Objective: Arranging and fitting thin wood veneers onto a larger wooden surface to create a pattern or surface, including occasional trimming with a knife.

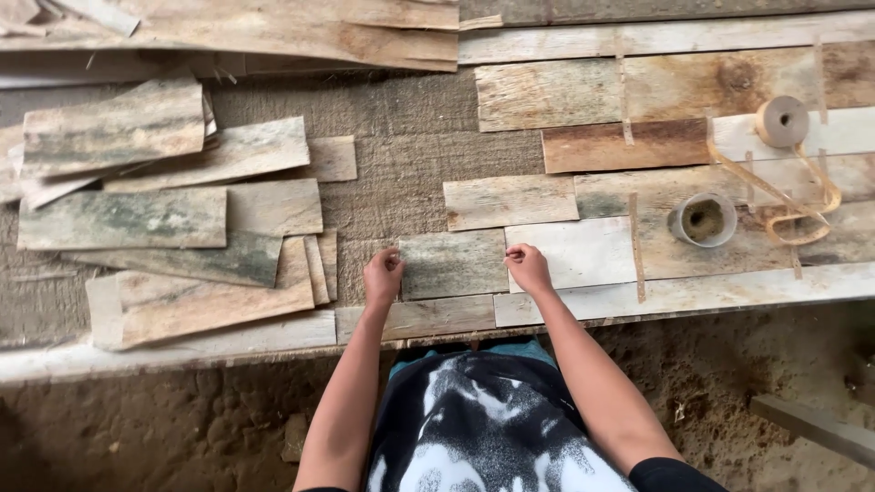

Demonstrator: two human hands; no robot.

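- Two hands are seen in the head view: left hand (383, 273) and right hand (528, 266) pinch the ends of a grey veneer piece (453, 264) on the workbench (410, 173).
- Taped sheets (674, 164) are already joined rightward; loose veneer pieces (164, 219) remain stacked at left, apparently unjoined.

There is a single view, from a camera on the person's head, looking almost straight down. It sits close above the work surface (410, 155), near enough that both forearms run up from the bottom edge to the left hand (383, 276) and right hand (529, 268) at mid-frame. The person's lap fills the lower centre, with dirt floor (164, 419) on both sides. No second view overlaps it.
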